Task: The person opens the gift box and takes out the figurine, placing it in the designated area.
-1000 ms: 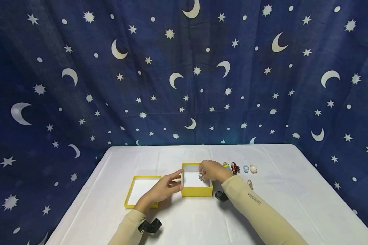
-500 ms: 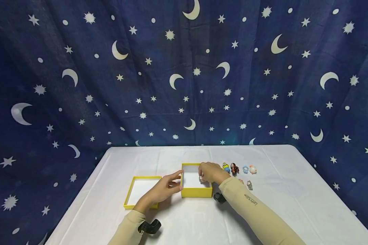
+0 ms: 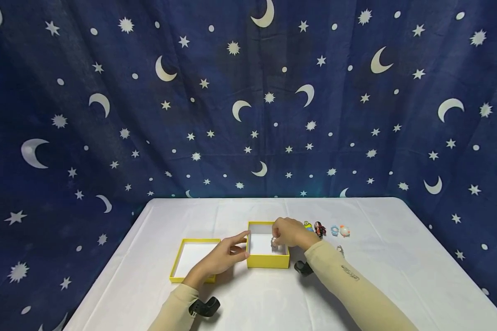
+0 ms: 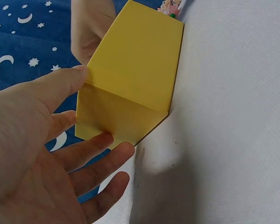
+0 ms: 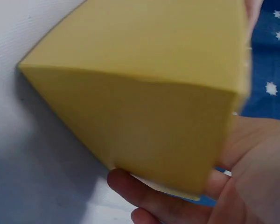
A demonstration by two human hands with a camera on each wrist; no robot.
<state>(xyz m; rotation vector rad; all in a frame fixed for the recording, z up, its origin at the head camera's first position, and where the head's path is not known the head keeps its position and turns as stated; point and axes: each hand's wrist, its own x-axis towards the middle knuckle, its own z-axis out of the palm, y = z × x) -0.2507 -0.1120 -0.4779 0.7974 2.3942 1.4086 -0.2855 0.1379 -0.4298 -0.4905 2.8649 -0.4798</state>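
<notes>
An open yellow box (image 3: pixel 268 262) with a white inside stands near the middle of the table. My left hand (image 3: pixel 221 257) rests against its left side, fingers mostly extended; in the left wrist view the thumb (image 4: pixel 67 84) meets the upper edge. Reaching over the right wall, my right hand (image 3: pixel 291 232) pinches a small greyish figurine (image 3: pixel 274 242) inside the box, close to its white floor. Whether the figurine touches the floor I cannot tell. In the right wrist view the box wall (image 5: pixel 144 126) hides the figurine and part of that hand.
A shallow yellow-rimmed lid (image 3: pixel 190 257) lies left of the box, partly behind my left hand. To the right are a yellow-and-blue figurine (image 3: pixel 308 226), a dark-haired one (image 3: pixel 319 229), a blue one (image 3: pixel 334 230), an orange-and-white one (image 3: pixel 345 231) and a grey one (image 3: pixel 340 250).
The right hand makes only small movements inside the box with the figurine. The right forearm shifts slightly and covers more of the figurines beside it. The left hand stays against the box.
</notes>
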